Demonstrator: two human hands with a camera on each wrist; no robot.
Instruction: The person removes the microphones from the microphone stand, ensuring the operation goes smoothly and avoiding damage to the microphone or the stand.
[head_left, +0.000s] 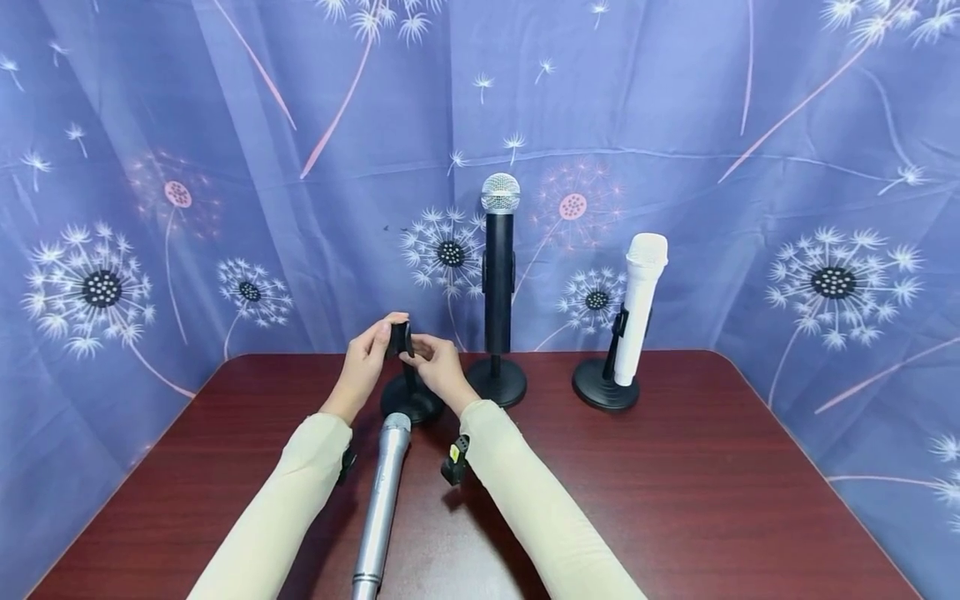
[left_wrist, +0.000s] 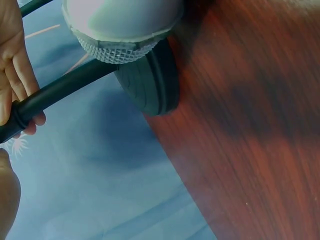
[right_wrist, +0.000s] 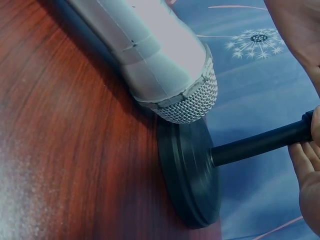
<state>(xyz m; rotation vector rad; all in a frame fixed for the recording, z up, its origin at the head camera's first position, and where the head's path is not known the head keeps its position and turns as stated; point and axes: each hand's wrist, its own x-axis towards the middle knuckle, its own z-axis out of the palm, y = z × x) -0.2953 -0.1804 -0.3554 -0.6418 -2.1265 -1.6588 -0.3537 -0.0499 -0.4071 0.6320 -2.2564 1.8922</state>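
Note:
A black desktop microphone stand (head_left: pixel 411 404) stands upright near the back of the table. My left hand (head_left: pixel 366 354) pinches the black clip (head_left: pixel 400 337) at its top from the left, thumb in front. From the right, my right hand (head_left: pixel 438 364) holds the same clip end with thumb and fingers. In the right wrist view, fingers lie around the top of the slim post (right_wrist: pixel 262 145) above the round base (right_wrist: pixel 192 175). A silver microphone (head_left: pixel 383 492) lies on the table between my forearms, its mesh head (right_wrist: pixel 187 102) close in front of the base.
Right of my hands, a black microphone (head_left: pixel 498 283) with a silver mesh head stands upright in a second stand. Farther right, a white microphone (head_left: pixel 640 308) leans in a third stand (head_left: pixel 603 387). A blue dandelion-print curtain (head_left: pixel 337 250) hangs behind the dark red table (head_left: pixel 675 500).

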